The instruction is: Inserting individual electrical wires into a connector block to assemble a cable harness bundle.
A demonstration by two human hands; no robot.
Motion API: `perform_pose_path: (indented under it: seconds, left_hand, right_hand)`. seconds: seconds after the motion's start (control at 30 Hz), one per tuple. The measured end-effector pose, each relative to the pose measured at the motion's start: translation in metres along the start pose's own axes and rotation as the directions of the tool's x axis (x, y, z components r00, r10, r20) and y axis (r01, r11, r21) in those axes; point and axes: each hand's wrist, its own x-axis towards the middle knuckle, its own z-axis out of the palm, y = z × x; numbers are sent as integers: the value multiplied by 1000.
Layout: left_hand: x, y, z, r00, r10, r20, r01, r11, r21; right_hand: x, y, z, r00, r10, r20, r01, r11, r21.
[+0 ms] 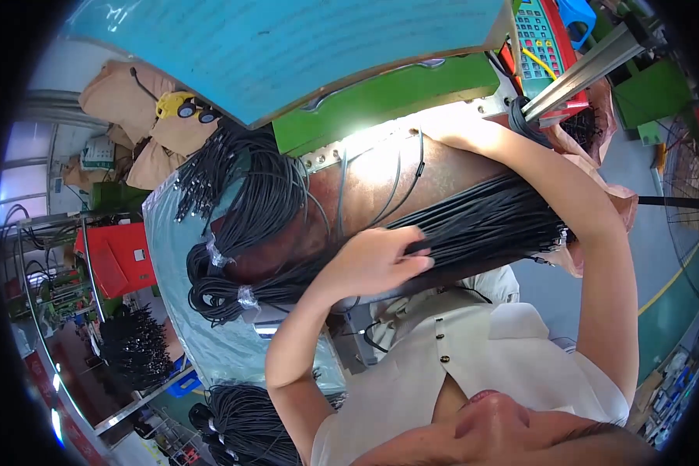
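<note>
A long bundle of black cables (481, 221) lies across the brown work surface (279, 256), tied with clear wrap at its looped left end. My left hand (377, 260) is over this bundle, slightly blurred, its thumb and fingers apart and nothing visible in them. My right hand (450, 124) reaches to the metal strip (326, 159) below the green box (388, 97). Bright glare washes out its fingers, so their grip cannot be made out. A single thin cable (420, 167) hangs from the strip just by its fingertips. Other thin cables run down from the strip toward the bundle.
Another heap of black cables (260, 182) lies to the left. A blue panel (287, 46) rises above the green box. A red tester with keys (537, 46) and a metal post (582, 74) stand at the right. Further left are a red bin (115, 260) and more cables (136, 346).
</note>
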Motion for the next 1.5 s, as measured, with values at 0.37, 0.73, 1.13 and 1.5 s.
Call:
perform_pose_path:
  seconds: [0.37,0.73,1.13,1.5]
  left_hand:
    - [92,59,83,925,-116,363,381,294,-877]
    - [24,19,133,940,-293,-176,-83,302,-950]
    - [21,16,110,930,-328,-167,-187,-32,-982]
    - [-4,7,104,962,-263,-68,-75,-16,-997]
  right_hand:
    - [-26,50,-12,878,-469,94,476,875,-81]
    - [-130,-20,-13,947,-155,283,-189,443,876]
    - [-143,-41,-11,715,-666,-212,559,727,-399]
    - [-134,-49,12,605,-756,-250,664,652,-366]
